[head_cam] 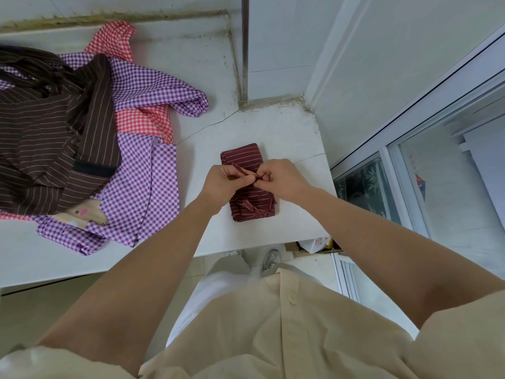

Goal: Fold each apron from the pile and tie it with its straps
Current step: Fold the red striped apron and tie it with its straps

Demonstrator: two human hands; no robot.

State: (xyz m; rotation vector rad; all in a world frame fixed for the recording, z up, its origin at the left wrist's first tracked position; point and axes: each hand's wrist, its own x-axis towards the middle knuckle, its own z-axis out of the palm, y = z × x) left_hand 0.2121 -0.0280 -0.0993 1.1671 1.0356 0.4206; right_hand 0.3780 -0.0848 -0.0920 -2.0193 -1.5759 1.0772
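The folded maroon apron [252,205] lies on the desk [289,132], long axis running 12 to 6 o'clock, with the pile [82,119] at its 9 o'clock. The left hand [222,183] and right hand [284,179] meet over its middle, fingers curled, each pinching the strap [242,170].

Soft even daylight, faint shadows, sharp focus, wide-angle edge bending.

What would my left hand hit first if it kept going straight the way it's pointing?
Probably the right hand: the left hand points toward it, and their fingertips nearly meet where both pinch the strap above the folded apron. Depth between them is unclear.
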